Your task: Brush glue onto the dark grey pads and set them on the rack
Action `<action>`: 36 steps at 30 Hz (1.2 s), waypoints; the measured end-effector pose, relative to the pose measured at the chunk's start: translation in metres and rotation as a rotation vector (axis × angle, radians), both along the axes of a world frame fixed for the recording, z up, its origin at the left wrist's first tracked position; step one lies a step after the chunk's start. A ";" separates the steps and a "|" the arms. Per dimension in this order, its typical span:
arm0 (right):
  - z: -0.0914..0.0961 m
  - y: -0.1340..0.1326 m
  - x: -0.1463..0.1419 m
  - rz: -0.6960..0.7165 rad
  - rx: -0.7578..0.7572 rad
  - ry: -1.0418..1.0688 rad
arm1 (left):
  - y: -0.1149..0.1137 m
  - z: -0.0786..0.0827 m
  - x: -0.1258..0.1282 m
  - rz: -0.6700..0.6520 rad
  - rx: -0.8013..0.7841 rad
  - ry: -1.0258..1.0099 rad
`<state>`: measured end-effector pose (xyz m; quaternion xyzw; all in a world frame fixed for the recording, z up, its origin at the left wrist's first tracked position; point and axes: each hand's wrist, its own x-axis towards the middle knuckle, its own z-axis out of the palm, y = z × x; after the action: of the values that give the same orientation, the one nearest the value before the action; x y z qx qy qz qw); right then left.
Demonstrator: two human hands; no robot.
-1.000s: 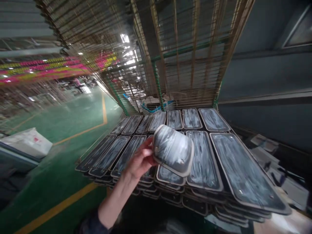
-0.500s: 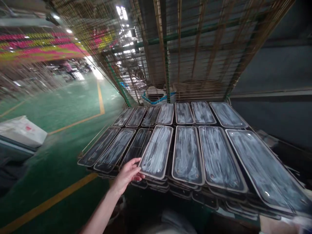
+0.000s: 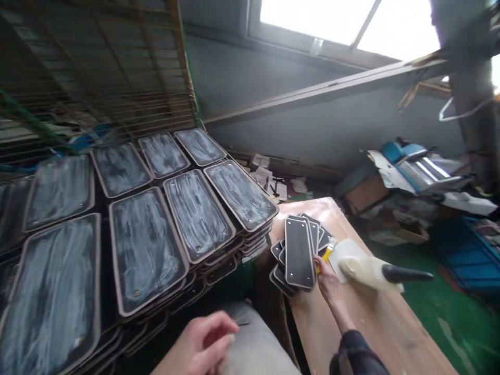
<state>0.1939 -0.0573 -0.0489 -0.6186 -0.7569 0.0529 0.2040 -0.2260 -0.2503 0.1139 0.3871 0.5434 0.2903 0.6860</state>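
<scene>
My left hand (image 3: pixel 205 338) is low in the middle, in front of my lap, with fingers loosely bent, apart from the thumb and holding nothing. My right hand (image 3: pixel 328 284) is over the wooden bench, closed around the yellow handle of a brush (image 3: pixel 325 255). Its fingers are beside the right edge of the top plate of a fanned stack of black rectangular plates (image 3: pixel 300 255) with pale rims and small corner holes. Whether they touch that plate I cannot tell. Just right of the brush is a whitish plastic bottle (image 3: pixel 369 272) with a black tapered end, near a pale square container (image 3: pixel 346 252).
Rows of black plates smeared with white (image 3: pixel 146 250) cover a wire rack on the left, layered above more plates. The wooden bench (image 3: pixel 390 317) adjoins it. Blue crates (image 3: pixel 464 260), papers and boxes lie at right, below a grey wall (image 3: pixel 281 127) and window.
My view has swung right from the rack to the bench. The left hand has come off a smeared plate's corner and back towards me. My right hand with the brush now shows clearly.
</scene>
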 end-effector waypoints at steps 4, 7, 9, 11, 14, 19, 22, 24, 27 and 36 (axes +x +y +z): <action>0.014 0.005 0.008 0.091 -0.027 0.066 | 0.091 -0.075 0.101 -0.180 -0.190 -0.039; 0.034 0.015 0.011 0.153 -0.060 0.112 | 0.139 -0.126 0.153 -0.104 -0.279 0.105; 0.047 0.027 0.012 0.162 -0.081 0.112 | 0.158 -0.146 0.181 -0.082 -0.309 0.158; 0.056 0.043 0.014 0.180 -0.089 0.137 | 0.168 -0.158 0.202 -0.069 -0.350 0.187; 0.056 0.073 0.019 0.239 -0.067 0.197 | 0.173 -0.169 0.223 -0.033 -0.404 0.196; 0.038 0.122 0.022 0.305 -0.037 0.154 | 0.178 -0.183 0.233 0.044 -0.440 0.147; 0.027 0.143 0.018 0.301 -0.053 0.135 | 0.181 -0.184 0.231 0.071 -0.448 0.104; 0.022 0.148 0.016 0.309 -0.074 0.142 | 0.182 -0.184 0.230 0.086 -0.451 0.075; 0.022 0.137 0.017 0.330 -0.108 0.143 | 0.181 -0.183 0.228 0.106 -0.456 0.025; 0.056 0.024 0.031 0.394 -0.373 0.138 | 0.179 -0.183 0.224 0.125 -0.479 -0.100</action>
<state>0.2245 -0.0336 0.0072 -0.4812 -0.8242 0.2718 0.1236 -0.0018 -0.0712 -0.0693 0.1644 0.5849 0.2142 0.7649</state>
